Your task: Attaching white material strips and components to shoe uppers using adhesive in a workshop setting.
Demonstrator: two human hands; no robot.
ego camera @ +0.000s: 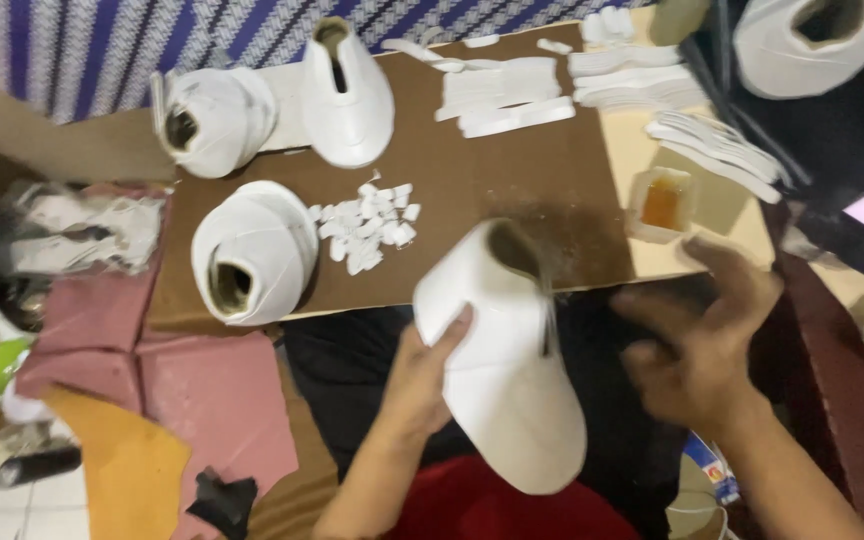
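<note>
White shoe upper (502, 370) sits over the person's lap, just below the near edge of the brown board (542, 170), opening toward the board. Left hand (422, 385) grips its left side, thumb pressed across the front, fingers wrapped behind. Right hand (697, 345) (blurred) hovers just beside the upper with fingers spread and loosely curled, grasping nothing, near a small dish of amber glue (662, 203).

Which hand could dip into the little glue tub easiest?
Probably the right hand: it is free and hovers just below the glue tub. The left hand is busy holding the white shoe.
</note>
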